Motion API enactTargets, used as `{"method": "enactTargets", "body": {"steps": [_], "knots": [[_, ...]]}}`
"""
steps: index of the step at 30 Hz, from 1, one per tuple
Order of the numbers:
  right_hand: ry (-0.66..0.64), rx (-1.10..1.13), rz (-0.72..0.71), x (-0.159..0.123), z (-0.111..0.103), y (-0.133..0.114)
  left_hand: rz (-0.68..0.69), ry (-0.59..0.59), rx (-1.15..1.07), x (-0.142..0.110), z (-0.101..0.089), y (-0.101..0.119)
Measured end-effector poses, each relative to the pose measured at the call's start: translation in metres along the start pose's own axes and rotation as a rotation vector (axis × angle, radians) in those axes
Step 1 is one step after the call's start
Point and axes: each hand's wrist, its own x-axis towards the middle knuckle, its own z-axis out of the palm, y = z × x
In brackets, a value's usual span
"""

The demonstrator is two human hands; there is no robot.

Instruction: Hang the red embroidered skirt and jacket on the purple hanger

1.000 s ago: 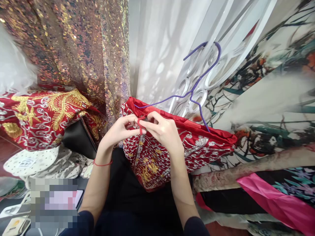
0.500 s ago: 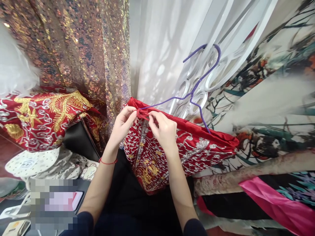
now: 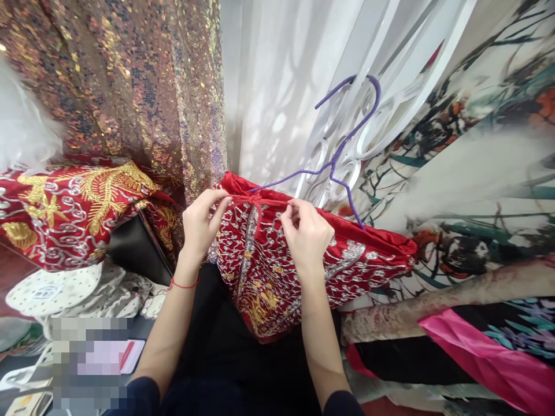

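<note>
A red embroidered garment (image 3: 269, 277) with silver and gold stitching hangs in front of me from a purple hanger (image 3: 333, 163). Along its red satin top edge runs a red drawstring (image 3: 274, 201), stretched sideways with a knot or bow in its middle and a loose end dangling below. My left hand (image 3: 200, 222) pinches the string on the left side of the knot. On the right, my right hand (image 3: 307, 234) is closed on the string between thumb and fingers.
At left lie another red and gold embroidered garment (image 3: 78, 208), a white dotted cloth item (image 3: 56, 289) and a phone (image 3: 132, 356). A sequined curtain (image 3: 130, 86) hangs behind. Folded fabrics, one bright pink (image 3: 472, 341), lie at lower right.
My hands have moved apart from close together, drawing the drawstring taut to both sides. The small loops between my fingers have become a tight knot or bow.
</note>
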Motion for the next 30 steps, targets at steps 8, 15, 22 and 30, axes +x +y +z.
{"method": "enactTargets", "body": {"steps": [8, 15, 22, 30], "knots": [[-0.009, -0.027, 0.056, -0.007, 0.003, 0.004, 0.358, 0.046, 0.296, 0.008, -0.01, -0.017], [0.021, -0.04, 0.043, -0.009, 0.004, 0.005, 0.157, 0.142, 0.322, 0.014, 0.001, -0.01], [0.033, -0.002, 0.063, -0.01, 0.005, 0.007, 0.036, 0.156, 0.313, 0.016, 0.006, -0.011], [-0.181, 0.273, 0.038, 0.004, -0.069, 0.031, 0.036, -0.062, -0.08, 0.043, -0.012, -0.017]]}}
